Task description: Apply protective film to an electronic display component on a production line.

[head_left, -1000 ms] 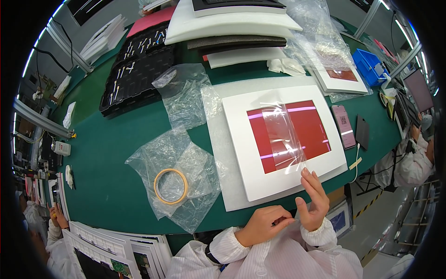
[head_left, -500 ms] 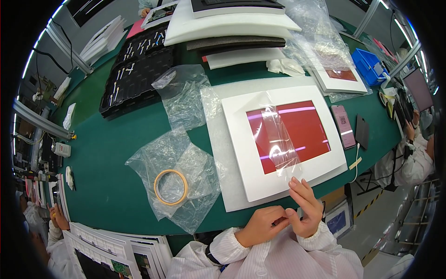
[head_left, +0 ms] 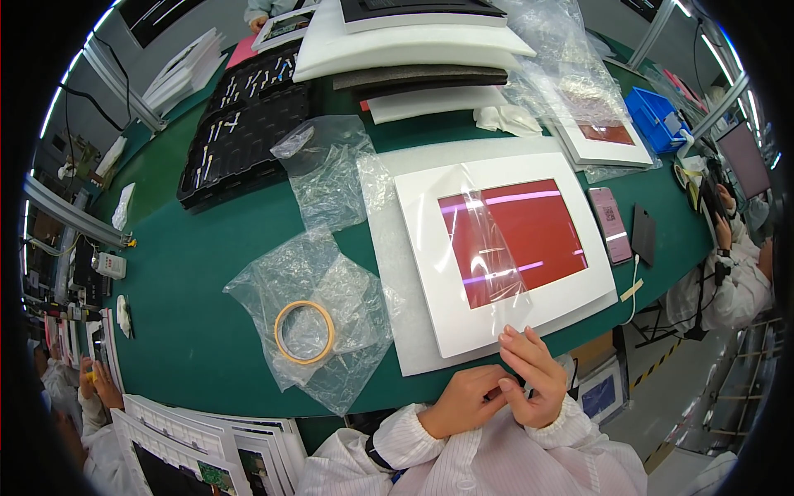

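A white picture-frame-like panel (head_left: 430, 291) with a red rectangular screen (head_left: 542, 236) lies tilted on a white foam sheet (head_left: 387, 289). Clear film (head_left: 496, 248) stretches across the left part of the red area, down to the frame's near edge. At that edge is my right hand (head_left: 536, 376), fingers extended and slightly apart, fingertips close to the film's lower end. My left hand (head_left: 465, 403) is closed with curled fingers, meeting the right thumb. What it pinches, if anything, is hidden.
A tape roll (head_left: 304, 332) lies on crumpled clear plastic (head_left: 347, 289) at left. Behind it sits a black tray (head_left: 240, 140) of small parts. A pink phone (head_left: 609, 223) and dark power bank (head_left: 644, 234) are at right; foam sheets (head_left: 413, 54) are stacked at the back.
My right hand has shifted slightly left and down. The clear film over the red screen has changed its folds and lies smoother. My left hand has hardly moved.
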A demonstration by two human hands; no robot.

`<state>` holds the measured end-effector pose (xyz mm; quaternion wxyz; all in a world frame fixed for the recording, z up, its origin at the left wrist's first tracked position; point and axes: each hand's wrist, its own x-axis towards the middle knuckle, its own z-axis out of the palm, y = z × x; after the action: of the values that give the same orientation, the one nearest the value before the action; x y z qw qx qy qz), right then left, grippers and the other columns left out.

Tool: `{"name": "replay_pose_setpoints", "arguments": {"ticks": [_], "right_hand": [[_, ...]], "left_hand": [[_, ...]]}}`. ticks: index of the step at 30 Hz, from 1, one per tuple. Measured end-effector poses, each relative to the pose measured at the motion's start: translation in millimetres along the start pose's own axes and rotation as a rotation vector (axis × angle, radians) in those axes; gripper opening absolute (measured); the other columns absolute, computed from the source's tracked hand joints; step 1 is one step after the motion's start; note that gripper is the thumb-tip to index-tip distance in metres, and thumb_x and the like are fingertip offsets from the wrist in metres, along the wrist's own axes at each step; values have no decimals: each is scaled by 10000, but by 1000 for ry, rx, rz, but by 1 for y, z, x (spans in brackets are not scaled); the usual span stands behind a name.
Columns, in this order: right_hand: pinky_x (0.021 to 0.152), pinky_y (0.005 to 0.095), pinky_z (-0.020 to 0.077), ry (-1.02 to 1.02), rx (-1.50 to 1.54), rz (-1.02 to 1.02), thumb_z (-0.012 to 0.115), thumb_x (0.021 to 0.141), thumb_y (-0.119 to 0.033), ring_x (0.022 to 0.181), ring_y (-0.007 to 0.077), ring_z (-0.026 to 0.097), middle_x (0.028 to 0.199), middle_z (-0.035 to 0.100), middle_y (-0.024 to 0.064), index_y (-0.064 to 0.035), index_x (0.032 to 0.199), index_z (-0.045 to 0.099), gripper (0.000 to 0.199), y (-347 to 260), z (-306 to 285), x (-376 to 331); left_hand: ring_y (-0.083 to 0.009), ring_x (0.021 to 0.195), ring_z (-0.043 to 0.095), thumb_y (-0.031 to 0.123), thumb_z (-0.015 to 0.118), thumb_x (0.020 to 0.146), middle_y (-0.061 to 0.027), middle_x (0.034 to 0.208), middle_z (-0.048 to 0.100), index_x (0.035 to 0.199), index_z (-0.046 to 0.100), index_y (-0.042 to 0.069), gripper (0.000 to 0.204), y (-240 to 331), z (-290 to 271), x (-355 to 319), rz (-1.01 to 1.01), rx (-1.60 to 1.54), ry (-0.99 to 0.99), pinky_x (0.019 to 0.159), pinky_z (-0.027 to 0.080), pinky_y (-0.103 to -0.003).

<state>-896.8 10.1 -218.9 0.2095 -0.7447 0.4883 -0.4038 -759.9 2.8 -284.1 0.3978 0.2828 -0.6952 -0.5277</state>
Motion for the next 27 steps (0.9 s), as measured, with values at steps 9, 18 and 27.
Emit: {"name": "replay_pose_setpoints", "arguments": {"ticks": [9,18,27], "right_hand": [[993,426,357,-23,43,-31,594,709,-14,1114,328,538,1130,589,185,58,1056,596,355,0,2,0],[987,419,367,-66,90,-54,601,696,-10,1113,328,539,1134,586,188,54,1057,597,366,-4,5,-1],[962,412,401,-120,123,-83,611,677,18,1108,320,544,1128,592,174,42,1034,610,358,-9,8,4]], "left_hand": [[-251,672,597,76,623,767,-116,825,618,903,604,22,148,10,-5,3,-36,-57,-10,589,477,-299],[-305,753,607,62,624,736,-144,872,621,935,599,17,206,1,-1,-3,-31,-47,-10,640,487,-333],[-331,799,594,76,642,681,-151,874,614,905,587,15,239,-4,-3,-4,-21,-31,-25,669,478,-360]]}}
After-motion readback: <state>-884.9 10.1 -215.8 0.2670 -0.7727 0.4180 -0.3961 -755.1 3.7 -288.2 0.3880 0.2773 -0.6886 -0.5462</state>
